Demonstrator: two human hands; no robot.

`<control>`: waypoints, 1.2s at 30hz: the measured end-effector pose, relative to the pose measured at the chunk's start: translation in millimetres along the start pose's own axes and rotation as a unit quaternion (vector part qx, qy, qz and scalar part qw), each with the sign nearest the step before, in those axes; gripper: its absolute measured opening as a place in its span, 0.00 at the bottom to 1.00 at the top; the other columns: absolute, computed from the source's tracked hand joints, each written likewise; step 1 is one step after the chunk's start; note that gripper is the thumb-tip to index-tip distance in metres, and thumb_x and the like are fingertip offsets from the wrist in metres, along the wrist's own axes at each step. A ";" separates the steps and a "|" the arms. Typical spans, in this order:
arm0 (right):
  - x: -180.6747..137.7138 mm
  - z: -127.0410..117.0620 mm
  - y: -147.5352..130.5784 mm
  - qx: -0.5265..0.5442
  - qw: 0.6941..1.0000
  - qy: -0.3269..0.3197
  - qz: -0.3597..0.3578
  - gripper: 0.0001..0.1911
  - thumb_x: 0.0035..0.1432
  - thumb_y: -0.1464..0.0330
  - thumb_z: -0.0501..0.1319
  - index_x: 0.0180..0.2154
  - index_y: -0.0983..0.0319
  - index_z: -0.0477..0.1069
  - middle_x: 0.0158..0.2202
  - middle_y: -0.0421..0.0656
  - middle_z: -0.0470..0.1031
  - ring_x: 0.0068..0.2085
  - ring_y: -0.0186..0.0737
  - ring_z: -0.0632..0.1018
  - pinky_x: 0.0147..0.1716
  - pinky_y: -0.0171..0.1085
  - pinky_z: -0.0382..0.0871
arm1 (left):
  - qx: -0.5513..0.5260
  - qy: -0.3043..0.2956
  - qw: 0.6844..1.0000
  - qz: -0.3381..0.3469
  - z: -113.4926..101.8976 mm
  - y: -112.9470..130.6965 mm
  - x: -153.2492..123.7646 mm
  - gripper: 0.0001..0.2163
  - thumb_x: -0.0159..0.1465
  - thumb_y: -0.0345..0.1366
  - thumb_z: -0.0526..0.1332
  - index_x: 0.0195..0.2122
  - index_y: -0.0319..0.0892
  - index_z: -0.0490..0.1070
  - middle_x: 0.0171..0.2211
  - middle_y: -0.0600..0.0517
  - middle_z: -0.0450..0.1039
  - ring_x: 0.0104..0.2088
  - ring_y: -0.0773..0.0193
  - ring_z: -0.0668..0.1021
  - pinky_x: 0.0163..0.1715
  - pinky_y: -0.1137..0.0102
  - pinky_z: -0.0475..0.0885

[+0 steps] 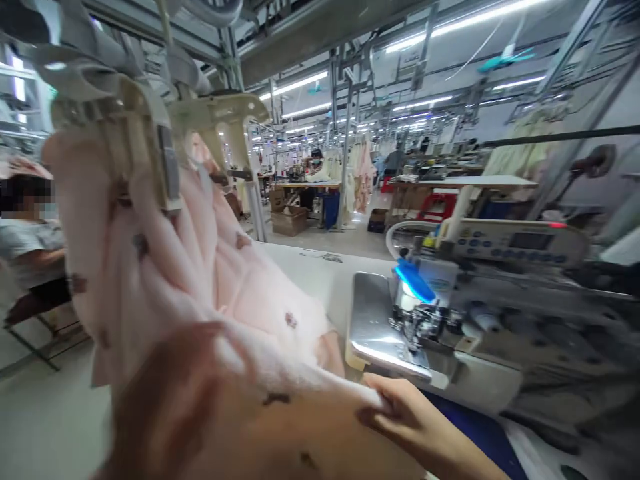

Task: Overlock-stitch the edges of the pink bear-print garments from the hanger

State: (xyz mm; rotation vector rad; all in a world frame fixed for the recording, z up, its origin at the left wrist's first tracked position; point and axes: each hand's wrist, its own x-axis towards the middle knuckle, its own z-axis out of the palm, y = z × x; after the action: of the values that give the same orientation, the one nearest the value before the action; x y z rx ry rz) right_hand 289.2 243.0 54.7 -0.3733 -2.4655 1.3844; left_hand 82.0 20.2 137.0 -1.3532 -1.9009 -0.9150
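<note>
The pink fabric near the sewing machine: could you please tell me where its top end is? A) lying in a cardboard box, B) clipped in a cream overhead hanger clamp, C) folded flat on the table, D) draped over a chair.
B: the pink fabric hangs from the cream hanger clamp overhead, while the right hand pinches its lower edge.

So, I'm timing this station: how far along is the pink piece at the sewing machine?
Done: pink garments already hang from the overhead clamp. In hand: the right hand pinches the edge of the pink fabric in front of the sewing machine; the left hand, blurred, lies against the same fabric. Left: the fabric is not yet under the presser foot; the plate there is bare.
</note>
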 end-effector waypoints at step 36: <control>-23.2 -6.2 36.1 -0.337 0.778 0.505 -0.165 0.07 0.61 0.67 0.55 0.33 0.62 0.70 0.31 0.43 0.68 0.33 0.39 0.68 0.34 0.38 0.59 | -0.052 -0.403 0.891 0.203 191.9 115.6 72.8 0.06 0.60 0.31 0.49 0.29 0.44 0.62 0.24 0.58 0.69 0.24 0.68 0.71 0.22 0.72 0.53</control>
State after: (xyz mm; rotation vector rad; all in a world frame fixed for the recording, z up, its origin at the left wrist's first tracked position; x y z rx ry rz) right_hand 316.0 257.7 23.9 -0.5860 -1.8135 -0.0083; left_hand 154.1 242.6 108.1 -2.3379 -1.9893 -0.2338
